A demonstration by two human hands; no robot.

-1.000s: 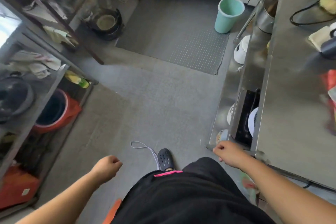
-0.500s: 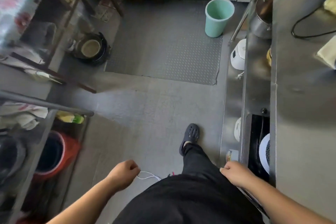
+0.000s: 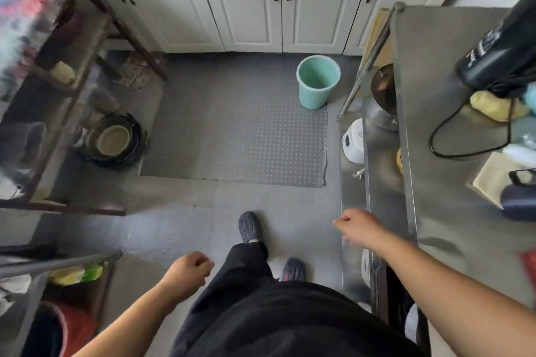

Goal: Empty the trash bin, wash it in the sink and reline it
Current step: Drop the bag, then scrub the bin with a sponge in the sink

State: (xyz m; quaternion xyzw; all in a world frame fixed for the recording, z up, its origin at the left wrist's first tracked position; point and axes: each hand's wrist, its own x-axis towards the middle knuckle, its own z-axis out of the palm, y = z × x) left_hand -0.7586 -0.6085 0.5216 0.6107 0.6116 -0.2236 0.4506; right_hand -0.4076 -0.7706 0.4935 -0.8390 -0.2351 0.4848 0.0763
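Bin (image 3: 317, 81), pale green, stands upright on the grey floor mat (image 3: 237, 136) by the white cupboards (image 3: 249, 6), well ahead of both hands. Left hand (image 3: 185, 274) hangs with fingers loosely curled, holding nothing. Right hand (image 3: 358, 226), also loosely curled and holding nothing, hovers beside the steel counter (image 3: 452, 182) edge.

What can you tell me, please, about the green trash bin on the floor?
The trash bin is a round, mint-green pail, seemingly plastic, tapering toward its base. It stands upright on the far right corner of the grey studded floor mat, near the white cabinet doors. No liner or contents show inside. Nothing touches it; both hands are well short of it.
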